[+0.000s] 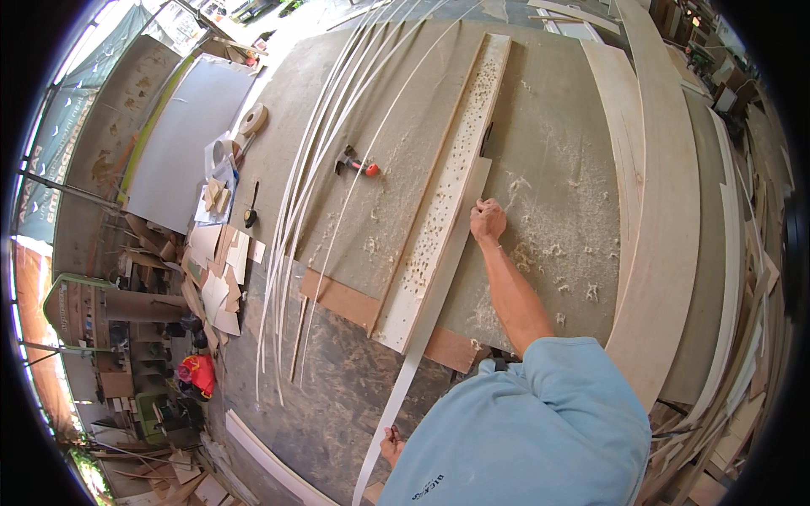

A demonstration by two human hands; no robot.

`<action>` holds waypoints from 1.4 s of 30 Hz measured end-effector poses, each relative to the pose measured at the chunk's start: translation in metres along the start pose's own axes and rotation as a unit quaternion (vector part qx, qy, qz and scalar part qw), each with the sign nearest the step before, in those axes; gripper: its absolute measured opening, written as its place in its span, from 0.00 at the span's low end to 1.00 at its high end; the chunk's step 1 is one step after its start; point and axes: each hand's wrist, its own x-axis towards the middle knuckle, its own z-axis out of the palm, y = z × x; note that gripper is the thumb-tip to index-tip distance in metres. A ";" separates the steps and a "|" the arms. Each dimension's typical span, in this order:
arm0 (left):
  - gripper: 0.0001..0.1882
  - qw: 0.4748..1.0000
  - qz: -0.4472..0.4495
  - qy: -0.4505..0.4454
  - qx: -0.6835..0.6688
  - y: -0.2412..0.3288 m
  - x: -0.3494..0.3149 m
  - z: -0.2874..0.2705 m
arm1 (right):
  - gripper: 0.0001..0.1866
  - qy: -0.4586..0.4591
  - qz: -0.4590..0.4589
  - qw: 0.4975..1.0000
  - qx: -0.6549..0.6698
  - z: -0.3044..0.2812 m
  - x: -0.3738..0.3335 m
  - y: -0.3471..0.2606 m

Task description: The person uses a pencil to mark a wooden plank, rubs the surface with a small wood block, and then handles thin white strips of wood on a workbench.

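A long, pale, flat strip runs along the right side of a long board dotted with holes and passes over the table's near edge. My right hand is closed at the strip's right edge, pressed against it; its fingertips are partly hidden. Lower down, my left hand has its fingers curled against the strip's hanging end, and my blue shirt covers part of it. Beyond the right hand, a small dark piece sits at the board's right edge; its kind is unclear.
Wood shavings litter the table to the right. A hammer and several thin strips lie on the left. Farther left are a tape roll, a dark-handled screwdriver and board scraps. Long planks line the right.
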 end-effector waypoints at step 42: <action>0.13 0.992 0.039 0.105 -0.065 0.010 -0.082 0.139 | 0.09 0.062 -0.071 0.995 -0.024 0.014 0.025 0.013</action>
